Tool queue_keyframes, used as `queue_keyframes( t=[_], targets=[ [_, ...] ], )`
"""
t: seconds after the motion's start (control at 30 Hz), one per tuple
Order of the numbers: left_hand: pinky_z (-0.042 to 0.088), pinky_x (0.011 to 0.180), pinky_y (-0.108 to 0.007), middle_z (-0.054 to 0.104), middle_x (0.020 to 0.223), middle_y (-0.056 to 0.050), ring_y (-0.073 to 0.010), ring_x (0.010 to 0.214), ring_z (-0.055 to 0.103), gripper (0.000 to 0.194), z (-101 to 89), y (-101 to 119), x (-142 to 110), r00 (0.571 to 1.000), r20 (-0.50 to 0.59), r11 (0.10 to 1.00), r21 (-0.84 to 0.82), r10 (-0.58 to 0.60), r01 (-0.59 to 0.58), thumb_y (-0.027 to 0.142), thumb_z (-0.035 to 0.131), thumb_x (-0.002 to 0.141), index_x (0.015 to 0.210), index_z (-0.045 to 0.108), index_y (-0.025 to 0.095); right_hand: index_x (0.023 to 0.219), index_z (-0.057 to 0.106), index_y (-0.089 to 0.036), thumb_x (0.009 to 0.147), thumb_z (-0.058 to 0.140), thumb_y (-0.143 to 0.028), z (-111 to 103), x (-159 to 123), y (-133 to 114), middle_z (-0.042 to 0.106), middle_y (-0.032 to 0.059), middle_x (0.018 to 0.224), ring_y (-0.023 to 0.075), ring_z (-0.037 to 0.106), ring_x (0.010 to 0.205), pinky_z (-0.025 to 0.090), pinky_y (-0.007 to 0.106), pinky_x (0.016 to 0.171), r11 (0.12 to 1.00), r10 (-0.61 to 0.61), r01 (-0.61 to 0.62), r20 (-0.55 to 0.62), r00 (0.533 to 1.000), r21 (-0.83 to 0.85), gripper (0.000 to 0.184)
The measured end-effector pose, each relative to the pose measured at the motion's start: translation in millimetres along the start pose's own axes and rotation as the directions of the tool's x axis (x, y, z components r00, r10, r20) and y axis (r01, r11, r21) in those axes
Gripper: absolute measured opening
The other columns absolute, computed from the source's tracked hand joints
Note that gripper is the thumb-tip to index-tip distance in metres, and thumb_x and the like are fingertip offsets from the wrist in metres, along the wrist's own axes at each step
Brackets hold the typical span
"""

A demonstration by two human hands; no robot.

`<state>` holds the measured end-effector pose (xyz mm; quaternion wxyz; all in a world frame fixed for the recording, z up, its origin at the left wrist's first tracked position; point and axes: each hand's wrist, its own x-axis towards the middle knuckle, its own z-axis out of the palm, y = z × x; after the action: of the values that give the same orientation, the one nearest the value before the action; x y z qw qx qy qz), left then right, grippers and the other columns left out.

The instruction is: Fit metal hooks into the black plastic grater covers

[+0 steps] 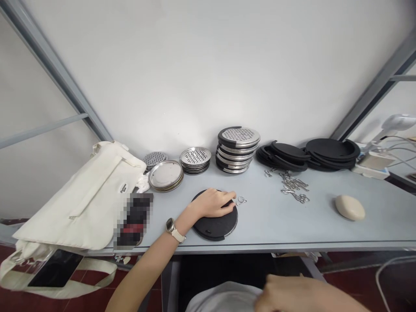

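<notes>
Black disc [212, 225]: where is it in the head view?

Flat on the table [266, 225], directly under the left hand [216, 203].

And how does that hand stand?

Palm down over the disc, fingers apart, with small metal clips [241, 200] just beside the fingertips, to their right.

What about the right hand [282, 292]?

Blurred, and nearer the body than the left one. I can't tell whether its fingers are apart or together, or clamped on something.

What surrounds the left hand?

Beyond it, a stack of perforated metal discs [238, 157] with black rims. To its right, a heap of metal hooks [294, 184], then a beige rounded object [350, 207]. Well to its left, a cream bag [78, 197].
</notes>
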<state>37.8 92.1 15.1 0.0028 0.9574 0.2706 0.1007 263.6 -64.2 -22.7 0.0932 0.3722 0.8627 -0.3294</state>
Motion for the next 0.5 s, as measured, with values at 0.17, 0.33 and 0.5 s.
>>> queue_keyframes(
  t=[0.17,0.33,0.5],
  targets=[
    [0.041,0.06,-0.027,0.068,0.085,-0.003,-0.0196,0.072,0.065,0.026,-3.6,1.2,-0.5,1.0,0.006,1.0,0.009,-0.001,0.001,0.036,0.04,0.094,0.113,0.047,0.019,0.092,0.071,-0.021,0.075,0.06,-0.023,1.8,96.7,-59.3,0.07,-0.0025,0.081,0.0104,0.062,0.066,0.042,0.016,0.055,0.888,-0.323,0.282,0.055,0.945,0.364,0.02],
    [0.039,0.057,-0.027,0.068,0.081,-0.002,-0.0194,0.068,0.065,0.028,-2.5,1.2,-1.0,1.0,0.004,1.0,0.011,-0.002,0.002,0.037,0.037,0.096,0.116,0.045,0.019,0.078,0.069,-0.023,0.07,0.065,-0.017,40.7,159.7,-96.2,0.067,-0.0069,0.07,0.0093,0.061,0.063,0.041,0.014,0.053,0.832,-0.372,0.234,0.192,0.908,0.504,0.01],
    [0.037,0.056,-0.027,0.067,0.079,-0.002,-0.0186,0.066,0.064,0.031,-6.0,1.7,0.1,0.993,-0.112,0.998,0.025,-0.046,0.049,0.037,0.039,0.095,0.118,0.045,0.017,0.075,0.066,-0.022,0.066,0.074,-0.029,68.3,195.5,-111.5,0.064,-0.007,0.067,0.0102,0.062,0.065,0.044,0.015,0.057,0.665,-0.379,0.208,0.085,0.921,0.717,0.014]
  ],
)
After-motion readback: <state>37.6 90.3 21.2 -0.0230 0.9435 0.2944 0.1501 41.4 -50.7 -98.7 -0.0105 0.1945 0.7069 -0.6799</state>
